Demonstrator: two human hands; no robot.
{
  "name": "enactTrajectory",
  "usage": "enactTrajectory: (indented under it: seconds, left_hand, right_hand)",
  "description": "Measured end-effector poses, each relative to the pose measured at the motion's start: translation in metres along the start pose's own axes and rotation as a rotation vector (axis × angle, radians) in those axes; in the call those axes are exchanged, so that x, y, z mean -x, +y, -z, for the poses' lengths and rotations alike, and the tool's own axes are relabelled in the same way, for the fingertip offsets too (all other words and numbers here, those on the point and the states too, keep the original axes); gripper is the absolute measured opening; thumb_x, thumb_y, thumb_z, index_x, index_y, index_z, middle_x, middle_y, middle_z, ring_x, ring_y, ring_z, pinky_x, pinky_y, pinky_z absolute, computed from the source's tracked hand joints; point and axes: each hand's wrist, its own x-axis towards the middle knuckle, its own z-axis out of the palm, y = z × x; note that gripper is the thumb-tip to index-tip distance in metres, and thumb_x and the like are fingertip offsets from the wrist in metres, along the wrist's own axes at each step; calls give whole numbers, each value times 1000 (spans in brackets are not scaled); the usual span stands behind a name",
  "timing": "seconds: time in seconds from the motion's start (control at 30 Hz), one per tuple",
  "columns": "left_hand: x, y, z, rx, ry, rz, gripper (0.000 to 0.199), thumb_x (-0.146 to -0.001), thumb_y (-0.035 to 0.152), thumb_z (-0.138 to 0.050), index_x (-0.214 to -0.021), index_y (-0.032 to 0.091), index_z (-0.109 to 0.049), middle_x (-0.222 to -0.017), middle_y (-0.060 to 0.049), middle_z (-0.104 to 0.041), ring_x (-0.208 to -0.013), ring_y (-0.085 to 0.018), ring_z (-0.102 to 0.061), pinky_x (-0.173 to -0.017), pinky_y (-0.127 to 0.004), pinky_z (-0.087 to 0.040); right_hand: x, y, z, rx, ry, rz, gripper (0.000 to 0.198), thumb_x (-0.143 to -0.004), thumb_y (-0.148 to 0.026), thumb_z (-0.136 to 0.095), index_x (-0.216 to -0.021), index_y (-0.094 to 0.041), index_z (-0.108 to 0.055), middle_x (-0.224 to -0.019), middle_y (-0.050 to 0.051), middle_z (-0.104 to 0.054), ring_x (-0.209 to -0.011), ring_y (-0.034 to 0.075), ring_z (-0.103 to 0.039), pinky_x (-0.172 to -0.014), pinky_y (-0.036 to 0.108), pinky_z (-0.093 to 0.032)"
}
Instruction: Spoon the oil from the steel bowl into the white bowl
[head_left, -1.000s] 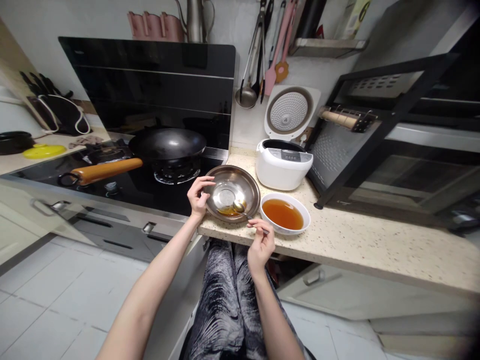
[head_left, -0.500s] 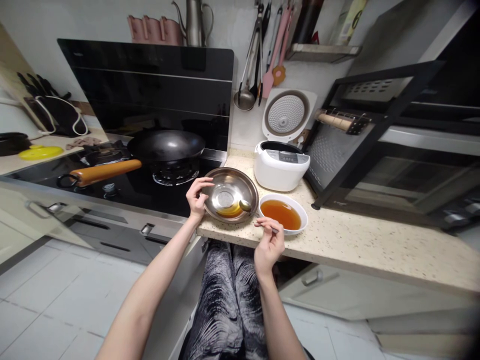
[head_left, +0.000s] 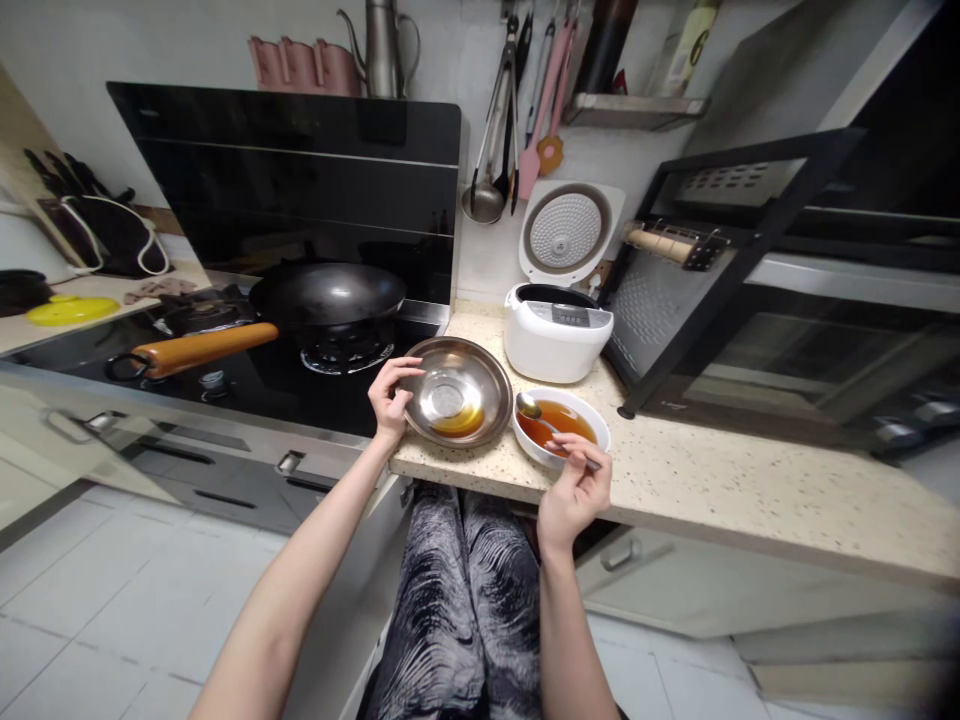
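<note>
My left hand (head_left: pixel 391 398) grips the left rim of a wide steel bowl (head_left: pixel 491 385), thumb and fingers closed on its edge. The bowl tilts toward me, and a little amber liquid (head_left: pixel 459 420) pools at its near side. In my right hand (head_left: pixel 576 490) a metal spoon (head_left: pixel 529 406) is pinched by its handle. Its head is over the left part of a white bowl (head_left: pixel 606 418), which holds reddish-brown liquid (head_left: pixel 564 420). Whether the spoon touches that liquid I cannot tell. The two bowls stand side by side at the counter's front edge.
Behind the bowls stands a white rice cooker (head_left: pixel 559 345) with its lid raised. On the stove at left sits a black wok (head_left: pixel 330 292), its wooden handle (head_left: pixel 214 348) pointing toward the front left. A black rack (head_left: pixel 637 350) with an oven stands at right.
My right hand has moved right, carrying the spoon from over the steel bowl to over the white bowl. My left hand keeps its hold on the steel rim.
</note>
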Motion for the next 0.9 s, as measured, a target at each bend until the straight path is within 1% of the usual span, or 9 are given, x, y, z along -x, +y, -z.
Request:
enactTrajectory:
  seconds: [0.17,0.37,0.57,0.77,0.9]
  left_hand:
    - [0,-1,0,11,2,-19,35,-63,13,-50,-84,20,-78,-103,-8,-77,-100,-29,-68,-83,-40,-52]
    - [-1,0,0,1,3,-14,35,-63,14,-50,-83,21,-78,-103,-8,-77,-100,-30,-68,-85,-42,-52]
    - [0,-1,0,12,-2,-23,37,-62,13,-50,-84,21,-78,-104,-7,-77,-101,-30,-68,-87,-43,-52]
    - [0,0,0,-8,4,-13,34,-63,15,-50,-83,21,-77,-103,-7,-76,-101,-30,-68,-87,-43,-52]
    - [0,0,0,1,1,-21,34,-64,15,-50,-84,21,-77,-104,-8,-76,-100,-30,-68,-85,-42,-51]
  right_hand:
    - [0,10,8,77,-17,22,19,-104,-33,-51,-93,-20,-59,-90,4,-68,-84,17,-70,-75,35,-61]
    - [3,19,17,148,-97,83,17,-104,-32,-50,-96,-21,-61,-93,6,-70,-92,20,-70,-80,38,-59]
    - [1,24,23,206,-194,235,14,-103,-21,-50,-98,-22,-64,-94,5,-72,-92,20,-70,-84,39,-58]
    - [-3,25,25,234,-301,395,21,-100,-13,-49,-106,-24,-65,-97,6,-73,-94,22,-71,-80,40,-58]
    - [-6,24,26,260,-370,492,24,-97,-9,-50,-109,-24,-65,-99,7,-73,-92,22,-70,-77,40,-58]
